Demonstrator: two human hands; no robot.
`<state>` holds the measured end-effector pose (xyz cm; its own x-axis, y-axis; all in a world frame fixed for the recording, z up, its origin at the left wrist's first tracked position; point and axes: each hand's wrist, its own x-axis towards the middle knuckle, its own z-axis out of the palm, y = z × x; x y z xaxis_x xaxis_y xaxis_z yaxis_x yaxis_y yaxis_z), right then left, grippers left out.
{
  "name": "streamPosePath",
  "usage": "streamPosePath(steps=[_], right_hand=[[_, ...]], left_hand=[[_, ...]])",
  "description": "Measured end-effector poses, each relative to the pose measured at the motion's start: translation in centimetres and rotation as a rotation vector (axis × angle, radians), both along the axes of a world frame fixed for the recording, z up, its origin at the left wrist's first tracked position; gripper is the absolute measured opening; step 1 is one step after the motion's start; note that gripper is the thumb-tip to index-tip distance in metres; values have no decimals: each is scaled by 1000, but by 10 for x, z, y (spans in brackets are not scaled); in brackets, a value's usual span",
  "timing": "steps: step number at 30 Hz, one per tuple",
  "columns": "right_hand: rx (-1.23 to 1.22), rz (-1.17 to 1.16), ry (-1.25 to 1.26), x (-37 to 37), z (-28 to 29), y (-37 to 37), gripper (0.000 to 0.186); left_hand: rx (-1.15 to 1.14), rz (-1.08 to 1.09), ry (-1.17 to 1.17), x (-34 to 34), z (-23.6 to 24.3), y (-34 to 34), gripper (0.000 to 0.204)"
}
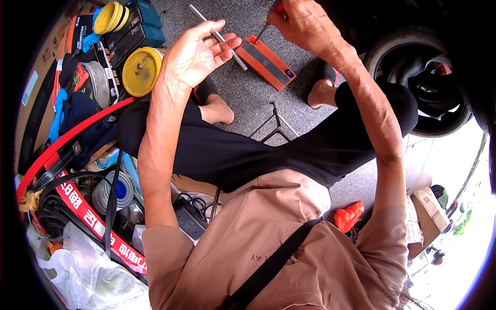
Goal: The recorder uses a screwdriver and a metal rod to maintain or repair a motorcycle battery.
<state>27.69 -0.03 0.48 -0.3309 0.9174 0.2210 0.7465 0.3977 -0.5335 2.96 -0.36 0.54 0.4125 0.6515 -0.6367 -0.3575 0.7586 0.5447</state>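
My left hand (194,57) is turned palm up, its fingers curled loosely about a thin silver metal rod (238,60) that slants across them. Above and to the right, my right hand (309,28) grips a screwdriver (262,32); part of its red and black handle shows, the rest is hidden by the fingers. The screwdriver's shaft points down at the near-left end of a flat orange-red box (268,64) with a dark grey stripe along its top. That box lies on the speckled floor between my feet. Whether the tip touches it, I cannot tell.
At left are a yellow-lidded tub (142,72), a red hose (77,135), a tin can (114,192), cardboard, straps and a clear plastic bag (93,268). A wheel (413,82) stands at right. A metal stand (276,124) is between my legs; an orange-red bag (348,216) lies nearby.
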Motion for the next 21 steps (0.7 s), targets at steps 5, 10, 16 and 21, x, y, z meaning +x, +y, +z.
streamPosePath(steps=[5, 10, 16, 21], right_hand=[[-112, -29, 88, 5, 9, 0, 24], [-54, 94, 67, 2, 9, 0, 27], [-242, 341, 47, -12, 30, -15, 24], [-245, 358, 70, -9, 33, -17, 22]], left_hand=[[35, -11, 8, 0, 2, -1, 29], [47, -11, 27, 2, 1, -1, 28], [19, 0, 34, 1, -2, -2, 27], [17, -10, 17, 2, -3, -2, 27]])
